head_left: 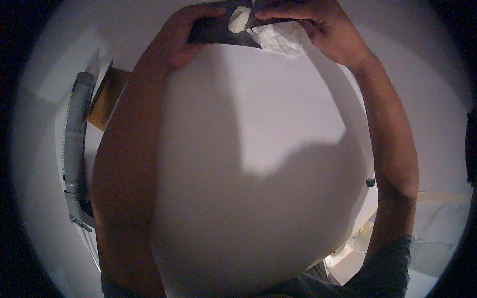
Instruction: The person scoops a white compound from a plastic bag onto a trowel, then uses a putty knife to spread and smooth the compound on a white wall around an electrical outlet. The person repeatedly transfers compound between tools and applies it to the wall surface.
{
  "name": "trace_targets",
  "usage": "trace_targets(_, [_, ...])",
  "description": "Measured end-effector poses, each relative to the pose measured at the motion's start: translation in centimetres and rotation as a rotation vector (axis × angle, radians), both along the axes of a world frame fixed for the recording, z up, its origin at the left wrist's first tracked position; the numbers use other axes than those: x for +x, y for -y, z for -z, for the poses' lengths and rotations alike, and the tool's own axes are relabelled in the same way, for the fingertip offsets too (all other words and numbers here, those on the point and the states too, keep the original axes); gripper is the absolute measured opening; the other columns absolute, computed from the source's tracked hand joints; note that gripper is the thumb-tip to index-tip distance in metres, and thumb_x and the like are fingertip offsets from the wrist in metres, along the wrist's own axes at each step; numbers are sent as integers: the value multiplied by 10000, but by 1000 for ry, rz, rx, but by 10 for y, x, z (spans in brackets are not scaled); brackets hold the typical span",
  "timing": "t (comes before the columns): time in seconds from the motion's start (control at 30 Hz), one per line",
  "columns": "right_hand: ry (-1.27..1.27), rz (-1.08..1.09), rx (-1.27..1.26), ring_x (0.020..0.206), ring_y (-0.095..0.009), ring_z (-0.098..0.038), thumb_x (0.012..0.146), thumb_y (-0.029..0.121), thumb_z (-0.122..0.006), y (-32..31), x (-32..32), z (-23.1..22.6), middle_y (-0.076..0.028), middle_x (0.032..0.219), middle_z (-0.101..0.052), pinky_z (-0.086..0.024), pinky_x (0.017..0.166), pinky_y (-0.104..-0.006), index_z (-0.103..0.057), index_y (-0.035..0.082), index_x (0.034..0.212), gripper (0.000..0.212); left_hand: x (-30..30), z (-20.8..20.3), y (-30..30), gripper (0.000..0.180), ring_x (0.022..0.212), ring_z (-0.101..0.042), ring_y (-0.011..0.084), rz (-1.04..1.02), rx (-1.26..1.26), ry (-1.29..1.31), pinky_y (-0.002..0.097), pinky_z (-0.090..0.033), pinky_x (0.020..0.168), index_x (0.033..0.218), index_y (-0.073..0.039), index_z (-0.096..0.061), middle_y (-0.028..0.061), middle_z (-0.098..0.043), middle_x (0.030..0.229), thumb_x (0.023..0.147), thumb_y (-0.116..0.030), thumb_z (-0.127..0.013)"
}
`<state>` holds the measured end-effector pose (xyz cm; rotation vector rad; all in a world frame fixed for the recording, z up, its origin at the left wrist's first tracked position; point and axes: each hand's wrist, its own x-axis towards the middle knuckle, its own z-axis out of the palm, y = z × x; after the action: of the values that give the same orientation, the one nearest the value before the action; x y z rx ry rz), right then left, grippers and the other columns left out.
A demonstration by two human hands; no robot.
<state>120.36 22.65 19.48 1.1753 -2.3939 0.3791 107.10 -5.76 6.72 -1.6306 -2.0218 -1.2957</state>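
At the top of the head view, my left hand [186, 32] is closed around the left end of a dark, flat, rectangular piece [213, 32]. A small white wad [239, 20] lies against its dark face; whether it is paper or paste I cannot make out. Opposite it, my right hand [318, 25] pinches a second dark flat edge [273, 22], its fingertips close to the wad. Crumpled white tissue [283, 39] hangs just below these fingers, beside the right hand's thumb. The hands are a short way apart, and the picture's upper rim cuts off part of both.
A broad, smooth white surface [258, 114] fills the middle between my forearms, with shadows on it. Left of my left arm lie a grey caulking gun with a tube [75, 139] and a brown box [107, 99]. A small black clip-like thing [370, 183] sits near my right forearm.
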Motion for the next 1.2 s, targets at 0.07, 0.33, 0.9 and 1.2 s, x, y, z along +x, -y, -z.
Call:
trace_targets(0.07, [-43,4,41,1109,-277,-711,871,-67,-652,-3,1,-1,-85,1150,-760,-560,1026,-429,-788,165,1113,361,0,2,4,565,1310,-587,299,-36,-7,28,405,-447,1125,1366,-69,-614,159,-619,1406,811,2,-692])
trace_targets(0.33, [258,340,-298,1108,-315,-701,988,92,-602,-19,-4,-5,-182,1183,-734,-530,1037,-430,-723,49,1201,248,-13,9,-1,315,1061,-667,208,-276,110,323,350,-542,964,1231,-17,-667,112,-713,1149,925,-32,-598])
trace_targets(0.9, [6,90,-286,1126,-363,-697,1067,318,-479,15,-17,25,-198,1250,-709,-539,997,-474,-682,62,1310,407,-38,16,-1,234,952,-687,256,323,798,1304,270,-623,726,1149,62,-632,161,-690,1063,995,-103,-566])
trace_targets(1.2, [-213,139,-151,1114,-360,-702,1069,366,-529,-13,-21,25,-167,1198,-733,-533,1012,-480,-722,86,1244,383,28,-42,-21,198,688,-674,201,261,800,1436,263,-556,503,1034,-4,-659,88,-704,891,933,-170,-618])
